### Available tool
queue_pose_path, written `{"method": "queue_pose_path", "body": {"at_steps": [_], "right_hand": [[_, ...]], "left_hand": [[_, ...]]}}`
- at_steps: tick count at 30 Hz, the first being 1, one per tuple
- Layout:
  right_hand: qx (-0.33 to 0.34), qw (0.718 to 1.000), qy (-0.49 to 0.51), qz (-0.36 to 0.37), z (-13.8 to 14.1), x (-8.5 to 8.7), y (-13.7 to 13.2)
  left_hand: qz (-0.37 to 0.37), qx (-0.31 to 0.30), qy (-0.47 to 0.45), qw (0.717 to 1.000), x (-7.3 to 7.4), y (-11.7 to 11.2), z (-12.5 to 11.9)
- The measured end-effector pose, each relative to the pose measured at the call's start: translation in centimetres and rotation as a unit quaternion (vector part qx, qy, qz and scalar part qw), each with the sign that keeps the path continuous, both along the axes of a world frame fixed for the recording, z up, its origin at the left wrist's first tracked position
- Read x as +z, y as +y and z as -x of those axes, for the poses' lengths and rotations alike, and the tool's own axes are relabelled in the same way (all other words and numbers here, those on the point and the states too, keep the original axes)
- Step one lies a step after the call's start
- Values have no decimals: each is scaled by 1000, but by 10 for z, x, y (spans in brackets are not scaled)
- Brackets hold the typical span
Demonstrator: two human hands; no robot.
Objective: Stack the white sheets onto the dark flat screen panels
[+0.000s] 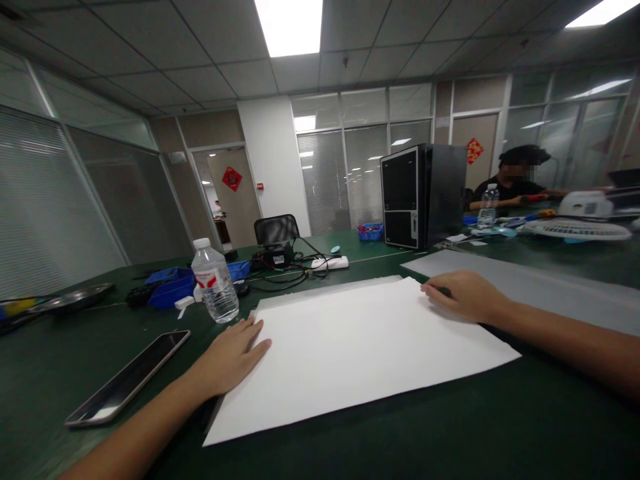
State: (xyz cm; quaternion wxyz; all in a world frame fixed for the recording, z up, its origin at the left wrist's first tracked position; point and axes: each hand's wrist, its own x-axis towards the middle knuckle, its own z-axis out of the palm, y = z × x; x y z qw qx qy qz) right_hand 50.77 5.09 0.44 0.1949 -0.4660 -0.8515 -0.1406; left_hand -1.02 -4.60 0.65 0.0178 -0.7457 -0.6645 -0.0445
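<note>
A large white sheet of paper (350, 353) lies flat on the dark green table (450, 427) in front of me. My left hand (233, 357) rests palm down on the sheet's left edge, fingers stretched flat and together. My right hand (463, 295) sits at the sheet's far right corner, fingers curled down onto the table; something dark shows under its fingertips, too hidden to name.
A phone (127, 379) lies left of my left arm. A water bottle (215, 280) stands beyond the left hand, with blue trays (173, 287) and cables behind. A black computer tower (423, 195) stands farther back. A grey sheet (525, 283) lies right. A person (515, 183) sits far right.
</note>
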Motion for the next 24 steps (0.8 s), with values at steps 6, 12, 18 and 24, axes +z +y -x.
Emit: {"method": "queue_pose_path", "body": {"at_steps": [6, 12, 18, 24], "right_hand": [[-6, 998, 35, -41, 2, 6, -7], [-12, 1000, 6, -18, 4, 10, -6], [212, 969, -26, 123, 10, 16, -22], [235, 923, -65, 299, 25, 20, -44]], "left_hand": [[-23, -10, -27, 999, 1, 1, 1], [-11, -1, -16, 1000, 3, 0, -2], [-13, 0, -13, 1000, 1, 2, 0], [-10, 2, -1, 1000, 1, 3, -1]]}}
